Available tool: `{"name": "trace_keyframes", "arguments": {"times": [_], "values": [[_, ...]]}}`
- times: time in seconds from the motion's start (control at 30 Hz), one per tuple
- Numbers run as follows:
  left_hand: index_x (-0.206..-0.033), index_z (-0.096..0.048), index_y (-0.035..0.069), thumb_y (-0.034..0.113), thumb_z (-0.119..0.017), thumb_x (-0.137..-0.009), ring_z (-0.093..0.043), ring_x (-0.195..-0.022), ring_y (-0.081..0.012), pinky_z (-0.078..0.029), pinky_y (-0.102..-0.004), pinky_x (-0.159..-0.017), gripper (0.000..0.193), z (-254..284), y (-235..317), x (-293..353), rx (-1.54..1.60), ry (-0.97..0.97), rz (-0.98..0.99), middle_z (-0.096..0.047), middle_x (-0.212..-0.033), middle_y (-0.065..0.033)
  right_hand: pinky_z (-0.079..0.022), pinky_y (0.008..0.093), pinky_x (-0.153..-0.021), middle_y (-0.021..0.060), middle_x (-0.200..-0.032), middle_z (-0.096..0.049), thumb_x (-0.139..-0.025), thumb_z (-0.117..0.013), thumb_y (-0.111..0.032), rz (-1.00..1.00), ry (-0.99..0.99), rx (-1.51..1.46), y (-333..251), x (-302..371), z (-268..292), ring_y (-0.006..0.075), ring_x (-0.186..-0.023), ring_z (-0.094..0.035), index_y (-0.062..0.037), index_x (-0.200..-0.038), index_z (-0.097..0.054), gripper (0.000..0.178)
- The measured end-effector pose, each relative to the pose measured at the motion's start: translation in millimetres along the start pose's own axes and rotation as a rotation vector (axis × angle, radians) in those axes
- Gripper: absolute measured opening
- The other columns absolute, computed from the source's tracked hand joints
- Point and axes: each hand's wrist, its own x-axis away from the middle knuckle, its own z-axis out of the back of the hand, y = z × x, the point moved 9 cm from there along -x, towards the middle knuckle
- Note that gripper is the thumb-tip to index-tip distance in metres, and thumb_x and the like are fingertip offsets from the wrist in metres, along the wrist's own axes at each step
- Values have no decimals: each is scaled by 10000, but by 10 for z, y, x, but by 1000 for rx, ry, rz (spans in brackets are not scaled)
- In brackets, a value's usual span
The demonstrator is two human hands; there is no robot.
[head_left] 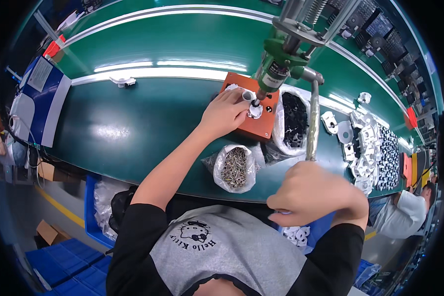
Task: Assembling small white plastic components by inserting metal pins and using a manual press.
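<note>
A green hand press stands over an orange base block, its ram lowered onto a white plastic part. My left hand lies at the block's left side, fingers closed on that part and steadying it under the ram. My right hand is wrapped round the lower end of the press's metal lever, which is swung down toward me. In front of the block sits an open plastic bag of small metal screws or pins. Right of the block, another bag holds small black parts.
White plastic parts are heaped on the green bench at the right, beside rows of small dark pieces. A lone white part lies at the back left. A blue and white machine stands at the left end. Blue crates sit below.
</note>
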Motion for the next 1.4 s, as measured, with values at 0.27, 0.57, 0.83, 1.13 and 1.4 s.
{"name": "trace_keyframes", "arguments": {"times": [0.27, 0.57, 0.83, 1.13, 1.4], "values": [[-936, -634, 120, 183, -596, -821, -531, -1148, -321, -406, -432, -1000, 137, -103, 61, -104, 46, 11, -25, -551, -1237, -126, -396, 394, -939, 214, -1140, -544, -913, -466, -319, 486, 1043, -773, 952, 1149, 1941, 282, -1066, -530, 26, -1296, -409, 518], [-962, -619, 95, 169, -623, -806, -544, -1132, -304, -438, -414, -955, 173, 27, 36, -39, 4, 58, -51, -585, -1182, -106, -408, 395, -944, 144, -1139, -595, -949, -433, -415, -280, 1294, -1190, 2667, 803, 1306, 245, -1079, -543, 28, -1273, -467, 550], [-1118, -549, 28, 234, -622, -796, -500, -1201, -311, -350, -439, -1050, 389, -65, -8, -120, 40, 81, 41, -568, -1209, -154, -313, 590, -1002, 279, -1389, -379, -901, -553, -359, -1368, 598, 367, 3835, 2199, -1145, 447, -1293, -354, -139, -1342, -458, 502], [-1191, -537, 112, 368, -599, -827, -248, -1382, -390, -134, -696, -1053, 450, -154, -261, -206, -18, -56, 134, -390, -1394, -214, -312, 409, -988, 79, -865, -636, -859, -557, -63, -1086, 991, 160, 1976, 1976, -1463, 213, -862, -593, -47, -946, -633, 117], [-1008, -592, 101, 435, -668, -718, -532, -1095, -290, -181, -635, -1049, 449, 193, -223, -562, -258, -226, 169, -609, -995, -137, -378, 360, -810, 63, -745, -573, -824, -580, 14, -987, 1294, 9, 1431, 1955, -1638, 218, -730, -497, -24, -908, -642, 111]]}}
